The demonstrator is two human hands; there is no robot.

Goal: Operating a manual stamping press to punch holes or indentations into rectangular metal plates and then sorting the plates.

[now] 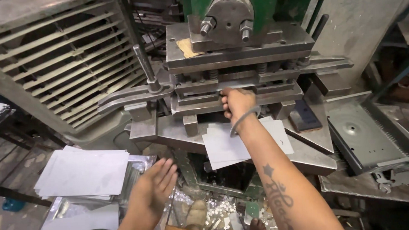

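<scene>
My right hand [236,103] reaches forward into the gap of a heavy steel die set [239,77] on a green press, with its fingers closed at the die's front edge; what they grip is hidden. A flat grey metal sheet [224,148] lies on the press bed under my right forearm. My left hand [156,184] hovers open, palm up, low at the centre-left, holding nothing. It is just right of a stack of blank metal sheets [84,171].
A louvred metal guard [62,56] fills the upper left. A dark phone [304,116] lies on the bed's right side. A punched steel panel in a tray [368,136] sits at the right. Metal offcuts [217,210] litter the floor near my foot.
</scene>
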